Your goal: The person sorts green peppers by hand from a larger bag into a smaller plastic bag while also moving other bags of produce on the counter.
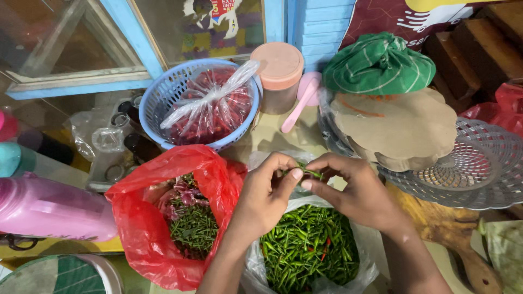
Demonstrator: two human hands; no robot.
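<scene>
My left hand (267, 196) and my right hand (354, 190) meet above a clear plastic bag (366, 256) full of small green chillies (308, 245). Both hands pinch one green chilli (306, 171) between thumb and fingertips. To the left, an open red plastic bag (136, 218) holds a pile of green stems and scraps (193, 226).
A blue basket (158, 100) holds a tied clear bag of red chillies (210, 106). Behind stand a pink-lidded jar (279, 76) and pink spoon (299, 103). Right: a grey mesh tray (479, 169), brown paper (397, 128), a green cloth bundle (378, 62). A pink bottle (49, 209) lies left.
</scene>
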